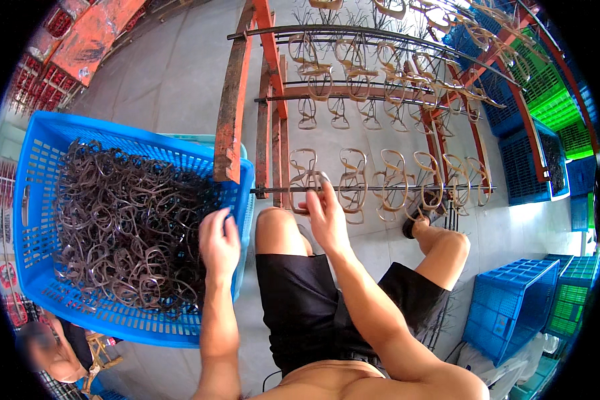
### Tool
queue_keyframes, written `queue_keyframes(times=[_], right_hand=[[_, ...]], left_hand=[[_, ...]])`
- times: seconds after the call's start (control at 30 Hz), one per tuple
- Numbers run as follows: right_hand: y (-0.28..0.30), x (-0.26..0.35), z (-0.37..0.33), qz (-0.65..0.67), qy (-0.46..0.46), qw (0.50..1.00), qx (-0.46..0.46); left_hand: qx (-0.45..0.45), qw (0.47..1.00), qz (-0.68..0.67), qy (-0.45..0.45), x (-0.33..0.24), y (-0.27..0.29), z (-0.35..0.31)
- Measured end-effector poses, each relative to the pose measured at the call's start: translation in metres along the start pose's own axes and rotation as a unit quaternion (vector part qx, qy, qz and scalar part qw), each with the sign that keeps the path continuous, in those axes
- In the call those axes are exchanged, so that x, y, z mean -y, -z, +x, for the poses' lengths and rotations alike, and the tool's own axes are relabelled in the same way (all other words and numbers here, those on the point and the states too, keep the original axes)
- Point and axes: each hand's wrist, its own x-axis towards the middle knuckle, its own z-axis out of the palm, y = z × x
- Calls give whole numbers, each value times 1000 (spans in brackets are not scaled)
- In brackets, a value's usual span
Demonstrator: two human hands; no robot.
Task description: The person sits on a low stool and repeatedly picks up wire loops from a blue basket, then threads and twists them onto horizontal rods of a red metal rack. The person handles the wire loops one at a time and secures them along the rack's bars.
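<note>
My right hand (pixel 326 217) is at the left end of a dark rod on the rack, its thumb and forefinger about a brownish, see-through eyeglass frame (pixel 305 160) hanging there. The exact grip is partly hidden. More eyeglass frames (pixel 353 175) hang in a row along the same rod to the right. Beside the right rim of a blue plastic basket (pixel 117 327), my left hand (pixel 219 245) is slightly blurred, thumb apart from the fingers and no object visible in it. Dark, tangled eyeglass frames (pixel 127 227) fill that basket.
The orange rack (pixel 228 127) carries further rods of frames ahead. Blue crates (pixel 513 300) and green crates (pixel 553 100) stand along the right. An orange post (pixel 90 43) rises at the upper left. Another person (pixel 57 353) sits at the lower left. My legs (pixel 293 293) are beneath my arms.
</note>
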Motion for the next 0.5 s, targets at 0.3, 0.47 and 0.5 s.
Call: queue_keyframes(times=[0.3,0.47,0.5], right_hand=[[274,64,-59,-390,1,919,50],[469,0,-5,-294,-75,903,-306],[486,-14,8,-427,-10,851,-307]], left_hand=[[281,724,-464,427,-50,-81,86],[288,606,-540,508,-59,-94,98],[291,599,-546,508,-58,-96,98]])
